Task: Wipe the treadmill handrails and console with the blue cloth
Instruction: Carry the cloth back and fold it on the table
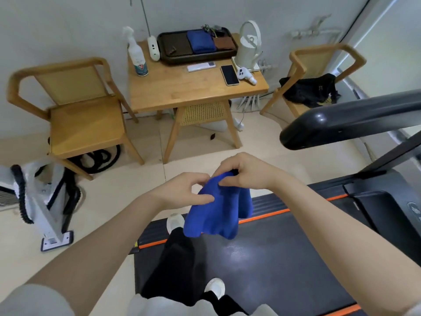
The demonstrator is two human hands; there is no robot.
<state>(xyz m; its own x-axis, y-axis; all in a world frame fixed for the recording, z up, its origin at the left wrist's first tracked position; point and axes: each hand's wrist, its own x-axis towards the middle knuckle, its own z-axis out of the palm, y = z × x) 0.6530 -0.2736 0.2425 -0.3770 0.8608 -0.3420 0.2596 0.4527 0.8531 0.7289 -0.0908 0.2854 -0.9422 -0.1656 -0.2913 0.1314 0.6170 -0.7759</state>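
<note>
Both hands held the blue cloth [218,208] in mid-air above the treadmill belt [273,254]. Left hand [186,190] pinched its left edge, fingers closed; right hand [246,172] gripped the top fold. Handrail [341,122] lay right of the cloth, untouched.

No text is showing legibly anywhere. The spray bottle [137,56] on the wooden table [182,92] is carrying a teal label with a small emblem, too blurred to read, and faint markings on the treadmill console [413,209] are staying indistinct.
</note>
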